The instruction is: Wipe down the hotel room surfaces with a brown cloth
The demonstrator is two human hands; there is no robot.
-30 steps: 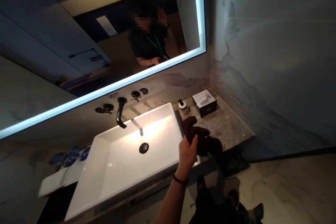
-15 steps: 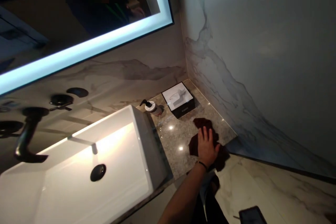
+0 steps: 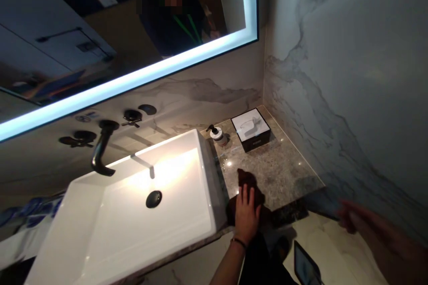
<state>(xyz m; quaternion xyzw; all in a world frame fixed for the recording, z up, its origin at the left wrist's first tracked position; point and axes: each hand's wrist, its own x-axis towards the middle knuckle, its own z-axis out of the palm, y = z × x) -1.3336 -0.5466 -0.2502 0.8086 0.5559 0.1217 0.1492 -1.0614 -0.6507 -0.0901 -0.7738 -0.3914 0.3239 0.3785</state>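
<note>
My left hand [image 3: 247, 211], with a dark band at the wrist, lies palm down with its fingers stretched on a dark brown-red cloth [image 3: 246, 179]. The cloth is bunched on the grey marble counter [image 3: 277, 173], near its front edge and right beside the basin. At the right edge of the view my right hand [image 3: 371, 227] hangs in the air over the floor, smeared by motion. Whether it holds anything does not show.
Left of the cloth stands a white rectangular basin [image 3: 127, 222] under a dark wall tap [image 3: 102, 151]. A pump bottle [image 3: 219, 136] and a tissue box [image 3: 252, 129] stand at the back of the counter. A lit mirror [image 3: 167, 60] hangs above. A dark-framed object [image 3: 306, 265] is low at the front.
My left hand and the cloth have moved left along the counter, toward the basin's side. My right hand has come into view at the right. The view has turned left.
</note>
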